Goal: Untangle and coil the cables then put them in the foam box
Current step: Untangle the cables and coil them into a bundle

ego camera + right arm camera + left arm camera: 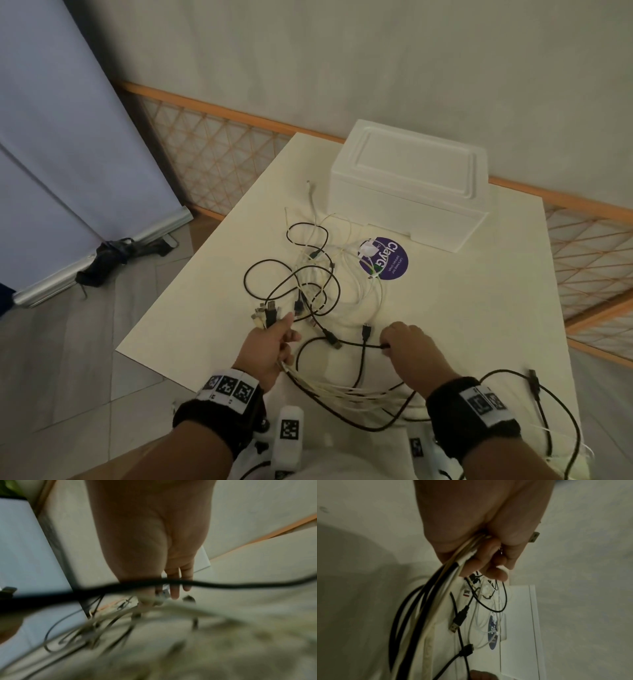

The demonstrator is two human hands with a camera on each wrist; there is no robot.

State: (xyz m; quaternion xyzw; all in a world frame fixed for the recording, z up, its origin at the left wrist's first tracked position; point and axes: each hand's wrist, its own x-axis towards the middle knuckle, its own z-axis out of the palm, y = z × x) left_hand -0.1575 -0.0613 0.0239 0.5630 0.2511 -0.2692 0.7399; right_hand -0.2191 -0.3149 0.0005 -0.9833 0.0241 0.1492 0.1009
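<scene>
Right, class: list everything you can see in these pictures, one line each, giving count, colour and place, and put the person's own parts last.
foam box: one, white, lid on, far side of the table.
table: one, cream, in front of the person.
round sticker: one, purple with white lettering, on the table just in front of the box.
cables: several, count unclear, black and white, tangled mid-table and trailing off the near edge.
bundle of cable ends: one, mixed black and white, held in the left hand.
black cable: one, pinched by the right hand.
screen: one, pale blue, standing left on the floor.
wristbands: two, black, with printed markers.
left hand: grips the bundle.
right hand: pinches the black cable.
</scene>
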